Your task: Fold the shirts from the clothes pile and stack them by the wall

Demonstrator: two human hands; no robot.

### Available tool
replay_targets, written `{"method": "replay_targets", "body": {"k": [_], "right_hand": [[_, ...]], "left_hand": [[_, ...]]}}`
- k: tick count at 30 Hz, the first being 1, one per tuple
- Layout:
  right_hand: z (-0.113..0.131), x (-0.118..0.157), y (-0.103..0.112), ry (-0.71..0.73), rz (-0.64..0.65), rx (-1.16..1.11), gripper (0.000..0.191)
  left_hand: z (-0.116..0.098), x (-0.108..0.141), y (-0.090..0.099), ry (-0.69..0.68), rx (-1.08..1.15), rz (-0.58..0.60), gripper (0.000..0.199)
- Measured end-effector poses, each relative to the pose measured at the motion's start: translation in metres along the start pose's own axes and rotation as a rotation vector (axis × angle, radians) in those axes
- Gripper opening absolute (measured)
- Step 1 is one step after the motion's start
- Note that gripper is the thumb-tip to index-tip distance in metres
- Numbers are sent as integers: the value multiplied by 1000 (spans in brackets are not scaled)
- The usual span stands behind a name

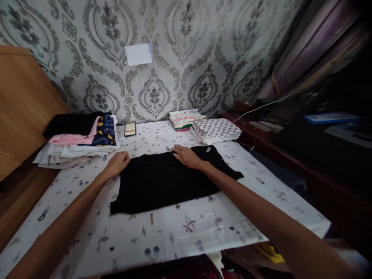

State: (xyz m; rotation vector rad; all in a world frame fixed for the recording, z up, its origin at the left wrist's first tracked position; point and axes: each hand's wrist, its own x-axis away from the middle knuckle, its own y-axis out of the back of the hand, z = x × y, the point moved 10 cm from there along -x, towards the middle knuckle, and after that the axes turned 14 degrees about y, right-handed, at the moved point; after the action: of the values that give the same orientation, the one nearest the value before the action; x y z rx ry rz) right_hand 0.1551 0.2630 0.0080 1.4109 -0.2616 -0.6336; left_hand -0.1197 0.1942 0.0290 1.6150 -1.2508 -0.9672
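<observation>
A black shirt point(165, 182) lies flat and spread sideways on the patterned white cloth, a small pale tag showing near its upper right edge. At its upper left corner, my left hand point(118, 162) is closed, with the fingers gripping the fabric edge. My right hand point(187, 156) rests on the shirt near the middle of its far edge, palm down. Its fingers are stretched out, pointing left, and they press on the fabric without gripping it.
A stack of folded clothes point(84, 149) sits at the left by a wooden panel point(26, 108). Folded cloths point(216, 131) and a smaller pile point(186, 119) lie at the back right. A small framed card point(130, 129) stands between. A dark desk point(261, 135) borders the right side.
</observation>
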Motion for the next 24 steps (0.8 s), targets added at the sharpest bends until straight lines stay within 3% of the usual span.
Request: {"method": "replay_targets", "body": {"k": [6, 12, 14, 19, 24], "right_hand": [[-12, 10, -16, -45, 20, 40, 49], [-11, 10, -15, -65, 33, 35, 49], [-11, 11, -14, -68, 31, 31, 49], [-12, 12, -14, -70, 25, 22, 50], [-13, 11, -14, -63, 15, 26, 51]], "left_hand": [[30, -1, 22, 93, 82, -37, 22], [5, -2, -7, 18, 130, 80, 23], [5, -3, -5, 21, 131, 79, 22], [35, -6, 26, 99, 148, 17, 27], [49, -4, 19, 150, 122, 7, 27]]}}
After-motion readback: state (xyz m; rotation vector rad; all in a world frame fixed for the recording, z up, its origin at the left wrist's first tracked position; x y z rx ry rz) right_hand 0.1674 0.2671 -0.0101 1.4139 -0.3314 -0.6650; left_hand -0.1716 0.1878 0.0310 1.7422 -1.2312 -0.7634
